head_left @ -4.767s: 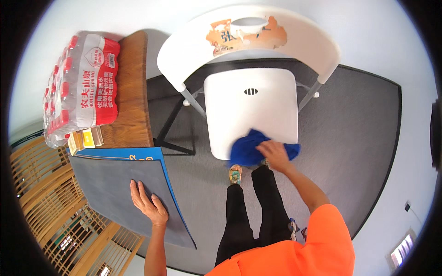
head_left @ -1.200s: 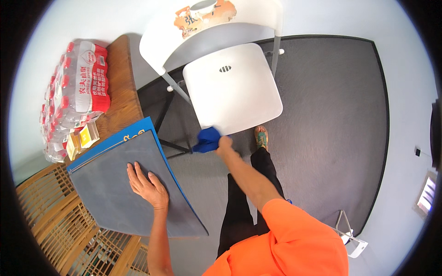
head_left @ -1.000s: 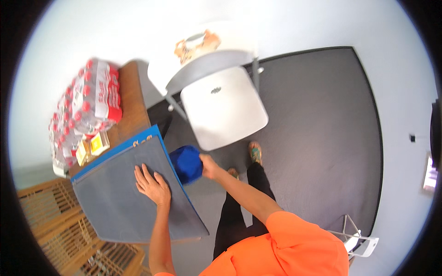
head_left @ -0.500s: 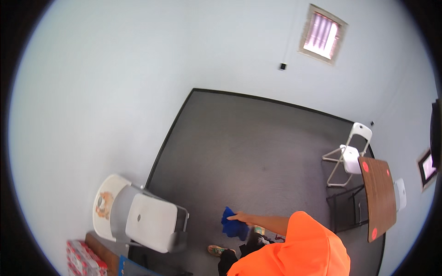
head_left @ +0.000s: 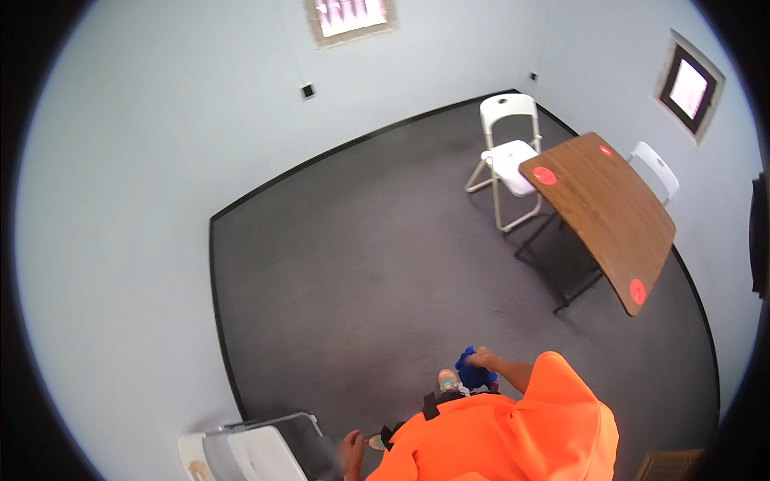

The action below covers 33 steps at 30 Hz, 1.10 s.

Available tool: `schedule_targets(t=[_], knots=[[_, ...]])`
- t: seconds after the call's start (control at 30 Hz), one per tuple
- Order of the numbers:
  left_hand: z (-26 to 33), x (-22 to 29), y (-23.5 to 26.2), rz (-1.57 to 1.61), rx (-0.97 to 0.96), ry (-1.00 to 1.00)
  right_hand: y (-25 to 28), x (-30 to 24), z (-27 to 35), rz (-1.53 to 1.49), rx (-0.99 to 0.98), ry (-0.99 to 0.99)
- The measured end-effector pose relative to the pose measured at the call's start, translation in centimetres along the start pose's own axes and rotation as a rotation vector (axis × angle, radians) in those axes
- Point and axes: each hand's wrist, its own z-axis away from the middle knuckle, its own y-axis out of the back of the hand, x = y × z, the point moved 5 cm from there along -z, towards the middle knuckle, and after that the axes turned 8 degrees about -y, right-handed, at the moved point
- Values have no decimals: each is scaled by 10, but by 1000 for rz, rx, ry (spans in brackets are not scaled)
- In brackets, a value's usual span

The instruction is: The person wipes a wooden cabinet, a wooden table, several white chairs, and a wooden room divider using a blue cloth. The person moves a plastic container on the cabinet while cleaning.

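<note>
A crumpled blue cloth [head_left: 474, 370] hangs from my right hand [head_left: 482, 358], whose fingers are closed around its top, in front of my orange sleeve. The cloth is just above the floor beside my patterned shoe [head_left: 447, 380]. My left hand [head_left: 351, 454] is low by my side, with loosely bent fingers and nothing visible in them. It is nearest to a white folding chair [head_left: 257, 453] at the lower left, whose lower part runs out of view.
A brown table [head_left: 605, 216] with red round stickers stands at the right. One white folding chair [head_left: 507, 160] is at its left, another white chair [head_left: 656, 170] behind it. Pale walls with a dark skirting edge border the grey floor [head_left: 345, 264].
My view has turned right, bringing the table nearer the middle. The cloth stays in my right hand, now bunched closer to my body. My left hand has come into view.
</note>
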Motion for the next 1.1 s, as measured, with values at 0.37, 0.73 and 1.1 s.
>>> schedule_targets(t=[0.37, 0.73, 1.1], knots=[[-188, 61, -90, -61, -418, 176, 114, 94, -8, -669, 146, -180], [-365, 193, -312, -401, -915, -4, -3, 186, 56, -986, 305, -646], [-409, 305, -486, -576, -923, -184, -126, 175, 120, -1363, 326, -929]])
